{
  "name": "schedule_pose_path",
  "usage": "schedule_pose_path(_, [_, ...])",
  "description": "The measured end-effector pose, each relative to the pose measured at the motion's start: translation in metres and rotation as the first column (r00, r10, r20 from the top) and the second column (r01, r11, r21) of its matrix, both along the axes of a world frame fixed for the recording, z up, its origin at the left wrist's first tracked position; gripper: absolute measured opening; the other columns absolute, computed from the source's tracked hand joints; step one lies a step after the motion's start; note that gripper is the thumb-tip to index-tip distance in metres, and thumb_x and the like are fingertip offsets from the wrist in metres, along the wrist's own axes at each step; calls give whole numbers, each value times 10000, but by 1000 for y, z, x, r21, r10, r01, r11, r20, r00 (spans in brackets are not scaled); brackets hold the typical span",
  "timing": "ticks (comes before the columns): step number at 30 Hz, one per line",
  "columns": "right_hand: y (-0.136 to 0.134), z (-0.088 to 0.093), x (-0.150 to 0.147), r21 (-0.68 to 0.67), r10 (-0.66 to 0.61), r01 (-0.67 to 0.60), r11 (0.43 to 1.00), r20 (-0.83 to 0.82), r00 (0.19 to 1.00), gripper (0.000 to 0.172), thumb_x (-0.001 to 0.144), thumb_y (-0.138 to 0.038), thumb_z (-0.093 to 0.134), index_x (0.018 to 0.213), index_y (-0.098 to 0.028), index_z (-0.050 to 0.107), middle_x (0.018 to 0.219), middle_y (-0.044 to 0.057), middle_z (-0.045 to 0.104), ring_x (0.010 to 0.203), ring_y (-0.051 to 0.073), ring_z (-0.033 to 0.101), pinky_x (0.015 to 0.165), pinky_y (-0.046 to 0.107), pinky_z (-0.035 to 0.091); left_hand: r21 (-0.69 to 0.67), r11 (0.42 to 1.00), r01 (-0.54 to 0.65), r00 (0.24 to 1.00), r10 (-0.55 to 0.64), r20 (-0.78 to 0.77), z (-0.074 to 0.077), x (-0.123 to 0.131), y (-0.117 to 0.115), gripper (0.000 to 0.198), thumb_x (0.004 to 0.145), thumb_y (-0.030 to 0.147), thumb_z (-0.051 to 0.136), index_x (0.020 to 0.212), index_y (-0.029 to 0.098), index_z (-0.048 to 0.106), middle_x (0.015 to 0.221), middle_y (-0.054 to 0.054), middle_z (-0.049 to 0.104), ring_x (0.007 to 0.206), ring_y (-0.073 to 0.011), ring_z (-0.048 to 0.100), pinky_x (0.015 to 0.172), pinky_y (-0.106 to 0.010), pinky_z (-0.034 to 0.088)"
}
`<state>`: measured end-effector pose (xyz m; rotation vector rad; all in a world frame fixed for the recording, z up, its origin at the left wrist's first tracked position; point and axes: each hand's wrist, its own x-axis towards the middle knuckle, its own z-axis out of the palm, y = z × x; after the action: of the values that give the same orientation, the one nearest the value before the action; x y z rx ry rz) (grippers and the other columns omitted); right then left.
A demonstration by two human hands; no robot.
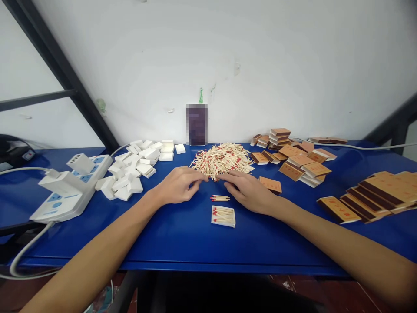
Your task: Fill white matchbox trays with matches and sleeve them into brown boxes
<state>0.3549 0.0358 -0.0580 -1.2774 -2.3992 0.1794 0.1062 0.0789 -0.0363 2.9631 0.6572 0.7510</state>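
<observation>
While the left hand [177,184] and right hand [250,191], fingers curled, grip unclear, touch the match pile [224,157], a matchbox tray [224,224] lies in front of it

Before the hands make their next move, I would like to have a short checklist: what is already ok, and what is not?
1. Left hand and right hand at the match pile: ok, fingers at its near edge.
2. Matches gripped in the fingers: cannot tell.
3. Front tray open side up: ok, some matches lie inside.
4. No stray matches beside that tray: not ok, a small row of matches lies just beyond it.
5. White tray heap apart from the match pile: ok, it lies to the left.
</observation>
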Motion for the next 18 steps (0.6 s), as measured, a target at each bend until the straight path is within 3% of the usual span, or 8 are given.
schedule_pose_path(4, [0, 1, 1, -24, 9, -7, 1000, 58, 998, 402, 975, -177, 370, 1311, -205, 588, 999, 100, 607, 873, 226, 585, 757, 358, 463, 20, 998, -54, 997, 55, -59, -4, 2, 0, 290, 882, 122, 444, 1046, 171, 679, 923, -31, 736, 789, -174, 669, 748, -311, 494])
schedule_pose_path(9, [0, 2, 7, -46, 122, -122, 991, -1, 992, 398, 970, -146, 374, 1261, -249, 625, 944, 69, 588, 837, 196, 576, 725, 320, 449, -54, 995, -81, 989, 74, -126, -3, 9, -7, 266, 931, 171, 440, 1098, 184, 647, 960, -24, 720, 834, -166, 658, 757, -295, 482])
schedule_pose_path(14, [3, -2, 6, -17, 84, -84, 996, -13, 996, 401, 956, -133, 394, 1268, -246, 620, 917, 62, 583, 818, 191, 565, 730, 318, 435, -24, 991, -130, 965, 121, -231, 1, 14, -12, 336, 961, 222, 439, 1270, 217, 571, 1029, -57, 645, 913, -196, 614, 802, -331, 472])
schedule_pose_path(18, [3, -3, 6, -22, 111, -111, 994, -29, 993, 350, 953, -152, 424, 1206, -236, 650, 918, 55, 589, 809, 179, 574, 721, 304, 428, -8, 992, -130, 954, 123, -274, 0, 15, -12, 335, 964, 234, 432, 1263, 233, 584, 1001, -61, 600, 912, -200, 590, 801, -333, 464])
